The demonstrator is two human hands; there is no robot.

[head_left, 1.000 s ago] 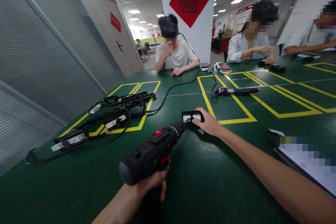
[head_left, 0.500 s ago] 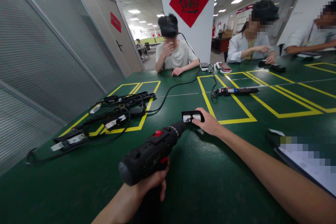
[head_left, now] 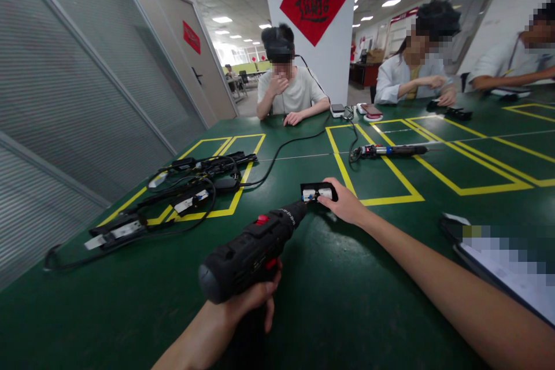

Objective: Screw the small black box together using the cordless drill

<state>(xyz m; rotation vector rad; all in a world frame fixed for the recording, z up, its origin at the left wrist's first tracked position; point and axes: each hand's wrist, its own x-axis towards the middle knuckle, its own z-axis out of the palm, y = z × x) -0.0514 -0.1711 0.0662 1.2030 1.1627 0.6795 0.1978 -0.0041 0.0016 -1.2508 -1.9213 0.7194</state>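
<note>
My left hand (head_left: 255, 296) is wrapped round the grip of a black cordless drill (head_left: 254, 251) with red switches. The drill points forward and slightly right. Its tip meets, or comes very near, the lower left part of a small black housing with white parts inside (head_left: 315, 192); whether the bit touches it I cannot tell. My right hand (head_left: 344, 202) grips that housing from its right end, thumb in front, low over the green table (head_left: 329, 300). The fingers behind the housing are hidden.
Black devices with tangled cables (head_left: 195, 185) lie at the left. A rod-shaped tool (head_left: 392, 151) lies beyond my right hand. A clipboard with paper (head_left: 507, 272) rests at the right. Across the table sit several people, one by a small white box (head_left: 337, 110).
The drill and my left hand have shifted very slightly, its rear end a little up and right. My right hand and the housing look almost unchanged.
</note>
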